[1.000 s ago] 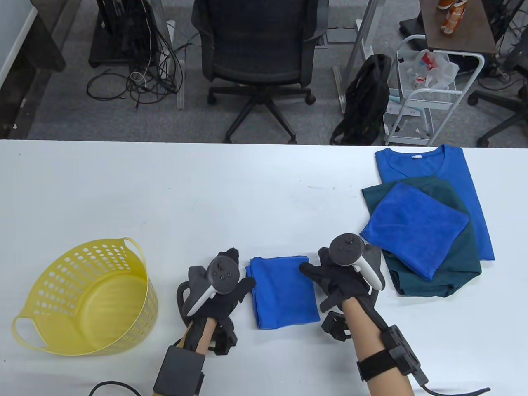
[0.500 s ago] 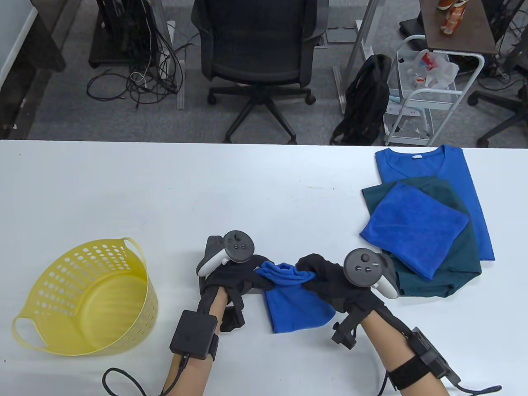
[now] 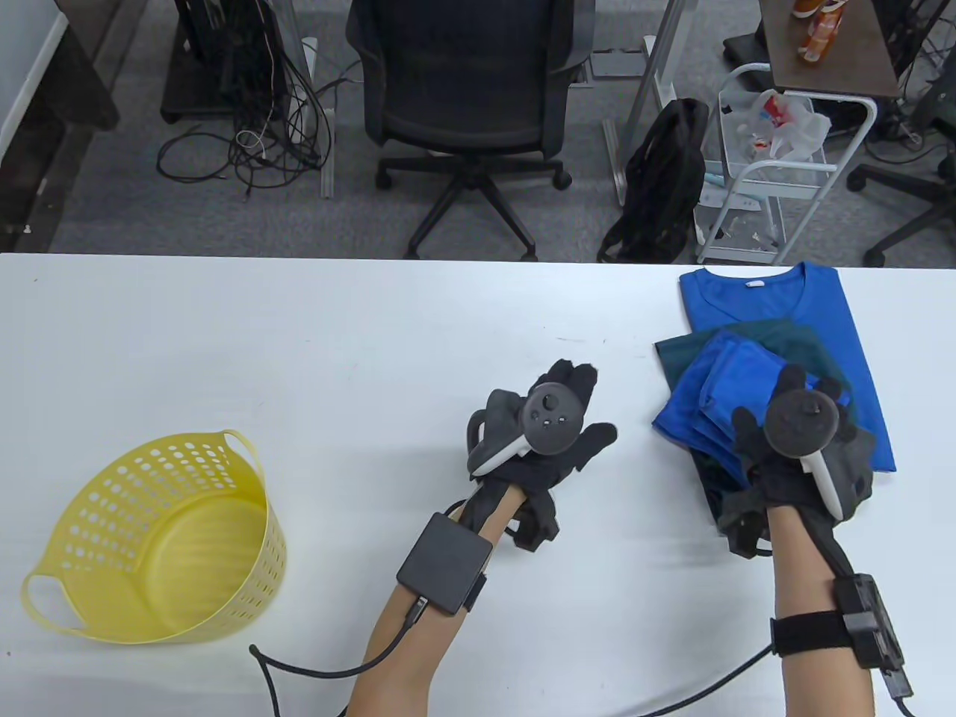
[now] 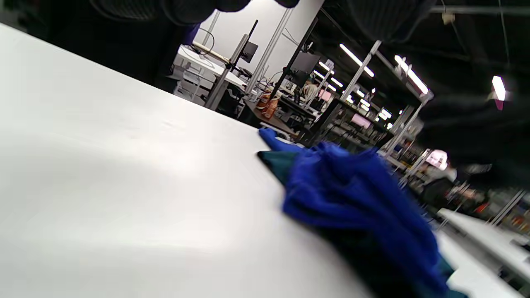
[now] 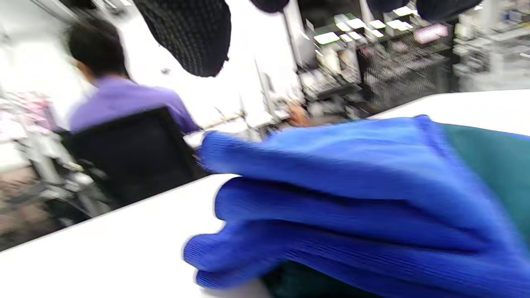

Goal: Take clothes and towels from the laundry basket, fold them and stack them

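Table view: the towel [image 3: 721, 399] has moved from the table's middle onto the stack [image 3: 851, 351]; the right hand [image 3: 803, 448] rests on it, grip unclear, the left hand [image 3: 549, 433] released. The basket [image 3: 160, 534] looks empty. Wrist views: rumpled towel [image 4: 352, 198] tops the pile, so stacking seems nearly finished.

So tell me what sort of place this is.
Most likely an office or lab workspace, not a home. Behind the white table stand an office chair, tangled cables on grey carpet, and a wire cart. The wrist views show rows of desks with monitors under strip lights.
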Motion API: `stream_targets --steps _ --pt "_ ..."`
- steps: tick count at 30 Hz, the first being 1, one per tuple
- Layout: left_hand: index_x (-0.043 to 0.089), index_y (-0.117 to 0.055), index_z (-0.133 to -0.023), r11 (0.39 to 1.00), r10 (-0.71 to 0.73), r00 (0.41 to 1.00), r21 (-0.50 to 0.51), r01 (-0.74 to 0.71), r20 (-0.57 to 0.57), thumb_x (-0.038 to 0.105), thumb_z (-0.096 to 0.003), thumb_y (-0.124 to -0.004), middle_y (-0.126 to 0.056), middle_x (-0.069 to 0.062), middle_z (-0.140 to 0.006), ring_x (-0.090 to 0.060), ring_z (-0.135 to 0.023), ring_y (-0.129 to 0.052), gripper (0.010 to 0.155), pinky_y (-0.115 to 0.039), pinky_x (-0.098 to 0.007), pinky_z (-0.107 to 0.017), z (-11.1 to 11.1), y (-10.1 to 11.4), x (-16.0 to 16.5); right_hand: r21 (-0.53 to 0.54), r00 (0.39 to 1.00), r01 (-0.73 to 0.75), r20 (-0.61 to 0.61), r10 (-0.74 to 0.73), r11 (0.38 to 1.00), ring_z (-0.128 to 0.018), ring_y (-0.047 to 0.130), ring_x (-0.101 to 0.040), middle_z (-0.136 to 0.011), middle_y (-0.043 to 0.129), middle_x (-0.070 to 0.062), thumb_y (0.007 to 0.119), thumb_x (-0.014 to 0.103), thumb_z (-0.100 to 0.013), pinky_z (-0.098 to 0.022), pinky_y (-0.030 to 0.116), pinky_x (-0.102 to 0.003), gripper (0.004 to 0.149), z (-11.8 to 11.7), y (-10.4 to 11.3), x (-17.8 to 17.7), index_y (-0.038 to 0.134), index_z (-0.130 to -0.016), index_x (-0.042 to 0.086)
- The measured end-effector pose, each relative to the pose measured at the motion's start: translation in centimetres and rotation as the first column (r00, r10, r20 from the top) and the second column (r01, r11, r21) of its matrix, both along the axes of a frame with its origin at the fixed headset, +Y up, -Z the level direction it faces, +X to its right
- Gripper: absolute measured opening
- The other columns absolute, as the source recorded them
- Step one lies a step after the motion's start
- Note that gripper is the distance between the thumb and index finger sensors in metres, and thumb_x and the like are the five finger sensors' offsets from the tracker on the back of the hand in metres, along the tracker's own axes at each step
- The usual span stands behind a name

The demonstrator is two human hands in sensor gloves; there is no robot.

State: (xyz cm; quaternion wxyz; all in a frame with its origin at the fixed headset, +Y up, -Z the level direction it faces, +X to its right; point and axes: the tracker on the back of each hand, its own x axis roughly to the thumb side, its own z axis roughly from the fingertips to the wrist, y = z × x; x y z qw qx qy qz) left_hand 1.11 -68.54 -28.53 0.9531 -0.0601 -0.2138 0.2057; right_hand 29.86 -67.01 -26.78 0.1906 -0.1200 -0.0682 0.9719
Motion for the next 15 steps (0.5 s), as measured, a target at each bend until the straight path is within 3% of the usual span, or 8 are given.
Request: stream_targets --steps 2,6,11,15 --pt "0.010 -0.033 -0.123 0.997 -0.070 0.997 0.038 0.071 -0.022 0.057 -0.0565 -0.069 -0.037 -0.033 -0.126 -0.057 -0.109 -0.052 0.089 -0.058 -0.070 -0.072 1.8 -0.5 -2.1 -0.007 0.992 0.000 -0.123 -0.001 1.000 -0.097 0.041 -0.067 -0.114 0.027 -0.043 0.075 0.029 -0.062 -0.065 0.048 -0.078 0.074 1.2 0.0 -2.2 0.036 -0.116 -0.002" --pt "0.011 -0.037 -0.123 0.995 -0.070 0.994 0.062 0.075 -0.079 0.057 -0.0564 -0.069 -0.039 -0.033 -0.126 -0.057 -0.109 -0.053 0.087 -0.058 -0.070 -0.072 5.2 0.2 -5.9 -0.001 0.954 0.008 -0.301 -0.008 1.000 -0.096 0.044 -0.066 -0.114 0.031 -0.042 0.075 0.029 -0.062 -0.065 0.050 -0.077 0.071 3.6 0.3 -6.2 0.040 -0.116 -0.001" --pt "0.012 -0.038 -0.123 0.989 -0.002 0.989 0.147 0.024 -0.148 0.057 -0.0567 -0.069 -0.040 -0.032 -0.126 -0.056 -0.109 -0.055 0.086 -0.058 -0.070 -0.072 9.7 2.0 -10.0 0.095 0.883 -0.038 -0.464 0.078 0.995 -0.097 0.046 -0.066 -0.115 0.036 -0.041 0.076 0.031 -0.062 -0.064 0.051 -0.078 0.070 7.4 0.5 -11.6 0.044 -0.116 0.000" --pt "0.012 -0.039 -0.122 0.985 0.028 0.982 0.174 0.005 -0.187 0.057 -0.0565 -0.070 -0.041 -0.031 -0.126 -0.056 -0.109 -0.055 0.085 -0.059 -0.070 -0.072 12.1 1.2 -11.7 0.100 0.840 -0.042 -0.536 0.089 0.994 -0.097 0.044 -0.067 -0.115 0.036 -0.041 0.076 0.032 -0.062 -0.064 0.050 -0.079 0.070 9.2 -0.7 -14.2 0.045 -0.117 0.001"
